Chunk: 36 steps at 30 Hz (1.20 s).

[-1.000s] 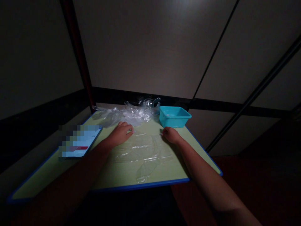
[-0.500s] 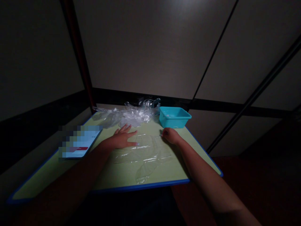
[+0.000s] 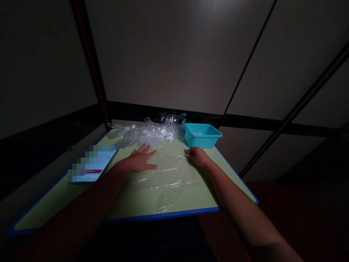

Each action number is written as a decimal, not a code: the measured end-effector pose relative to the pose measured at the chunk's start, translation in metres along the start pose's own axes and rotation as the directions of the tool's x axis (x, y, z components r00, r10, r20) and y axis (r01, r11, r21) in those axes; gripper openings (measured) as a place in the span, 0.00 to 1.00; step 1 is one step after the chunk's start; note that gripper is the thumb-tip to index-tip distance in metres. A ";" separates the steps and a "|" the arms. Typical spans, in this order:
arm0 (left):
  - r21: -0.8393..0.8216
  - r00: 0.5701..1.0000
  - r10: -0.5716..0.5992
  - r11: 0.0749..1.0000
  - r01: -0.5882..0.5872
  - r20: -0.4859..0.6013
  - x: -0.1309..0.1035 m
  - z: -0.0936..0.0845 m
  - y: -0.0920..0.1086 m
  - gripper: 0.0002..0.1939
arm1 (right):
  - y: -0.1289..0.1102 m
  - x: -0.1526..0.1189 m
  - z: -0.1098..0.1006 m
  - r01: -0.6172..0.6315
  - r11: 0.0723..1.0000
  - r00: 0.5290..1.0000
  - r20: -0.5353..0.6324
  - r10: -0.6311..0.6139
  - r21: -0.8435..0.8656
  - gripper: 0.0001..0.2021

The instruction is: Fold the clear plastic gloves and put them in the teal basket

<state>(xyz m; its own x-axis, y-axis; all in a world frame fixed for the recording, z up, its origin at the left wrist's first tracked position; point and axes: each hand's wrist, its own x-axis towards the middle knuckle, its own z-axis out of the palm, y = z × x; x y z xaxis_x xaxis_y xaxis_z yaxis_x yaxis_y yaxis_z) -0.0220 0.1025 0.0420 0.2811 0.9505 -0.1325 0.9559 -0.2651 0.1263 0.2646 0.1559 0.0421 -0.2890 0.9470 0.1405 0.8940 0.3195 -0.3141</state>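
Note:
A thin clear plastic glove (image 3: 174,178) lies flattened on the table, its thumb-like lobe pointing toward the near edge. My left hand (image 3: 140,161) rests flat over the glove's left part, fingers spread and palm down, holding nothing. At the glove's upper right corner, my right hand (image 3: 198,157) is closed, thumb and fingers pinched together on the edge of the film. The exact grip is hard to see in the dim light.
A crumpled heap of clear plastic (image 3: 156,131) lies along the table's back. To its right stands a turquoise basin (image 3: 203,142). A lit tablet (image 3: 91,175), partly blurred out, lies at the left. The yellow-green table (image 3: 131,209) has a blue rim; panelled walls stand behind.
My left hand has shifted very slightly to the left and up. My right hand stays almost in place, and the glove lies much as before.

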 end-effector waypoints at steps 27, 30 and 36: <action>0.018 0.999 0.030 0.999 -0.030 -0.034 0.003 0.005 -0.001 0.47 | 0.002 0.000 0.001 0.007 1.000 1.000 -0.003 -0.007 0.021 0.05; 0.025 1.000 0.010 1.000 -0.009 -0.025 0.002 0.004 -0.001 0.48 | 0.001 0.000 0.001 -0.004 1.000 1.000 0.004 0.004 0.013 0.05; 0.044 0.989 0.011 0.999 -0.005 -0.144 0.000 -0.001 0.003 0.47 | 0.000 0.000 0.000 0.002 1.000 1.000 0.009 -0.002 0.004 0.06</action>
<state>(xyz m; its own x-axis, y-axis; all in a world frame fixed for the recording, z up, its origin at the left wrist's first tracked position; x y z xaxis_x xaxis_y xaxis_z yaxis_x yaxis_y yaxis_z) -0.0190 0.1018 0.0429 0.2765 0.9610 0.0120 0.9574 -0.2765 0.0838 0.2647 0.1557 0.0421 -0.2937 0.9467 0.1321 0.8920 0.3211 -0.3180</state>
